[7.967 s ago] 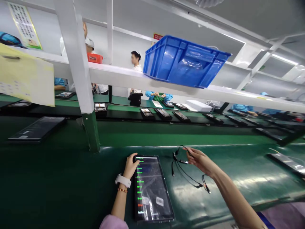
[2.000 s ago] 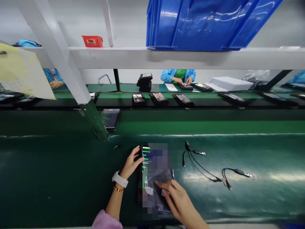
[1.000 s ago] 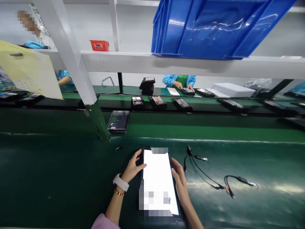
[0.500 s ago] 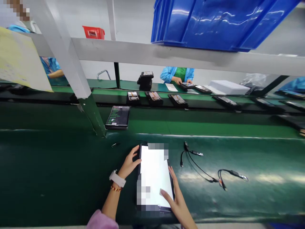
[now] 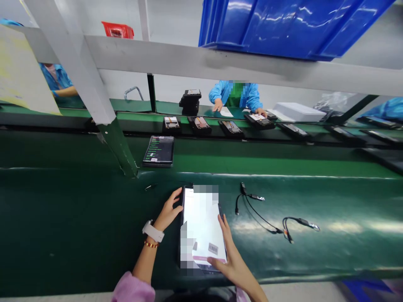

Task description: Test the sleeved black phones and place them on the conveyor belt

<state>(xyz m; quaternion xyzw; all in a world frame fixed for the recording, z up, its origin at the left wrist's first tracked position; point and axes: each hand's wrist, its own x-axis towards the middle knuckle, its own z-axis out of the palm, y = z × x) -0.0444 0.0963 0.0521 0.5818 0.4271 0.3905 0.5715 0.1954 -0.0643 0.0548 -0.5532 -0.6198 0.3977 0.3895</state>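
Observation:
A tablet (image 5: 203, 222) with a bright white screen and a barcode sticker lies on the dark green mat (image 5: 78, 226) in front of me. My left hand (image 5: 168, 209), with a white watch and a bead bracelet at the wrist, grips the tablet's upper left edge with curled fingers. My right hand (image 5: 228, 256) lies along the tablet's right edge, thumb on the lower screen. A black cable (image 5: 267, 214) with several plugs lies loose on the mat to the right, untouched.
Another tablet (image 5: 159, 151) showing green text sits on the green belt (image 5: 252, 157) behind the mat. More devices ride the far belt, where a person in a blue coat (image 5: 236, 94) works. A white frame post (image 5: 94, 92) stands left; a blue crate (image 5: 283, 25) sits overhead.
The tablet's screen went from a green-text list to white. My right hand, which earlier put down the cable, has slid down the tablet's right edge to its lower corner. My left hand stayed.

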